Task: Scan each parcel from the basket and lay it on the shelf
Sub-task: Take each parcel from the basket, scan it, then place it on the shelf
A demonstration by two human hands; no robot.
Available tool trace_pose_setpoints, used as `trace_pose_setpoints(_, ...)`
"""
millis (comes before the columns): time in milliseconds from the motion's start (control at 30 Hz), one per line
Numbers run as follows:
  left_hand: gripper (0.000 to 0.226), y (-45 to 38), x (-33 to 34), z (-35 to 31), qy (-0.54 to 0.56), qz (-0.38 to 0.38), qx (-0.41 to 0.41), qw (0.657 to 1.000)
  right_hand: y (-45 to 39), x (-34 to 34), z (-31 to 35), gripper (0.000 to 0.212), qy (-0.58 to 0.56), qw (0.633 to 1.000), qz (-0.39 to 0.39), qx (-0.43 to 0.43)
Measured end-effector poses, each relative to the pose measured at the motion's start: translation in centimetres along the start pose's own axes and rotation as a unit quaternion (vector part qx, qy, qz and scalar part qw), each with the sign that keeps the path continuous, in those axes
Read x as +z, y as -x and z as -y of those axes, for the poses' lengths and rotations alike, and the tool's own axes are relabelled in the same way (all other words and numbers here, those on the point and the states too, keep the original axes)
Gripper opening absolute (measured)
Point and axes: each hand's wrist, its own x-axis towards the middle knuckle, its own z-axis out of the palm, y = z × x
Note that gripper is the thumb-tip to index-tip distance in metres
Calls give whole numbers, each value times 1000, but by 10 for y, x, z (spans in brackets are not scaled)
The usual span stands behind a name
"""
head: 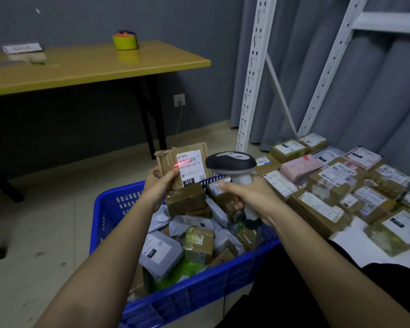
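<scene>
Over blue basket (109, 209), left hand (158, 183) pinching parcel (182, 165), right hand (249, 197) gripping scanner (232, 166), seemingly apart

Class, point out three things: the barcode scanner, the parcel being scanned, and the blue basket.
barcode scanner (231, 160), head view, top of its dark head
parcel (191, 168), head view, its white label
blue basket (109, 209), head view, slotted left wall

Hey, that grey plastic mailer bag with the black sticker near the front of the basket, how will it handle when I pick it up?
The grey mailer bag looks wrinkled and slumped over the parcels beneath, so it will probably sag rather than stay flat. Its plastic skin looks smooth, so it may slip in a loose pinch. It seems puffed, so probably light for its size, though its contents are hidden.
</scene>
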Motion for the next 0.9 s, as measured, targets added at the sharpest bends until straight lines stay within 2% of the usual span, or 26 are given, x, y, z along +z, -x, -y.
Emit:
trace_pose_setpoints(267, 66, 1, -1, -1, 6, 10, -6, 1000, -5, -7, -2, 26, -15, 999, -17, 37)
trace_pose_setpoints(433, 62, 4, 10, -5, 12, 8, -7, 1000, -11, -14, -6, 25, -28, 998, -46, 15)
trace_pose_setpoints(567, 56, 12, 43, -8, 17, 10, -21, 1000, -22, -34, -8, 27, -56, 987, -147, -21)
trace_pose_setpoints(700, 60, 26, 91, -12, 11, 68, -34, 997, -26, -74, -8, 30, -103, 958, -265, -41)
trace_pose_setpoints(800, 64, 36, 132, -12, 14, 105, -44, 993, -24, -111, -10, 27, -111, 939, -318, -68)
trace_pose_setpoints(900, 50, 47, 177, -11, 4, 156, -58, 986, -18, -146, -19, 29, -121, 926, -349, -72)
